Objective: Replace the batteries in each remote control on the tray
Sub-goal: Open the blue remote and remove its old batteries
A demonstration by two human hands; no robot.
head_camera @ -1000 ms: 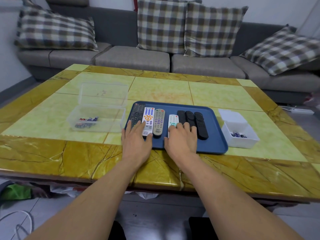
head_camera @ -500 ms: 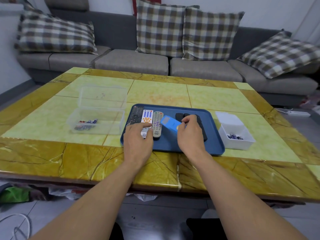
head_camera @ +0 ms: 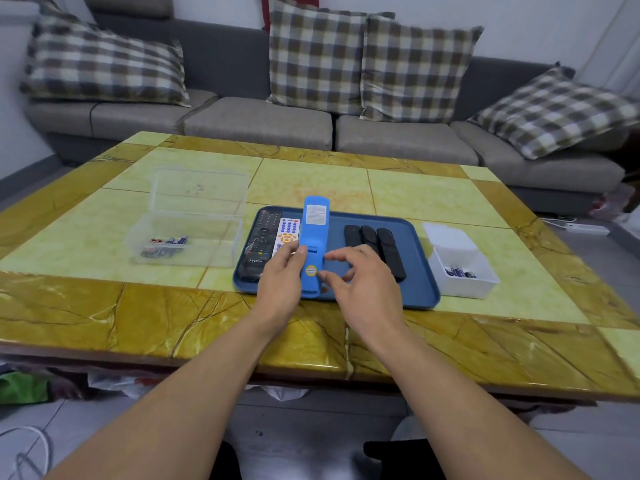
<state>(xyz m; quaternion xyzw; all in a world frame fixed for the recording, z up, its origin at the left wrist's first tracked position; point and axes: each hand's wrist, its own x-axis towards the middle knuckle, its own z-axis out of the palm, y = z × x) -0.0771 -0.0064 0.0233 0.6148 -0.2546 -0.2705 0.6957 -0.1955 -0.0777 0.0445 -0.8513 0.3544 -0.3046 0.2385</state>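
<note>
Clear box [head_camera: 188, 233]: well left of the left fingers, lid up, some batteries [head_camera: 165, 244] in its bottom; stands on the worktop [head_camera: 104, 306].
Black remote [head_camera: 260, 242]: on the tray [head_camera: 420, 289], just left of the left fingers, face up.
White remote [head_camera: 285, 233]: touching the black one's right side, partly hidden behind the left fingers and the blue remote.
Left hand [head_camera: 280, 275]: fingers curled round the left edge of the blue remote, thumb on its back.
Blue remote [head_camera: 313, 244]: held back side up, above the tray's near part, between the two hands; white label near its far end, round yellow sticker near its near end.
Right hand [head_camera: 363, 282]: fingers loosely spread and bent; fingertips at the blue remote's right edge, whether touching I cannot tell.
Three black remotes [head_camera: 375, 244]: side by side on the tray, just beyond and right of the right fingers.
White box [head_camera: 459, 261]: on the worktop, well right of the right fingers, batteries inside.
</note>
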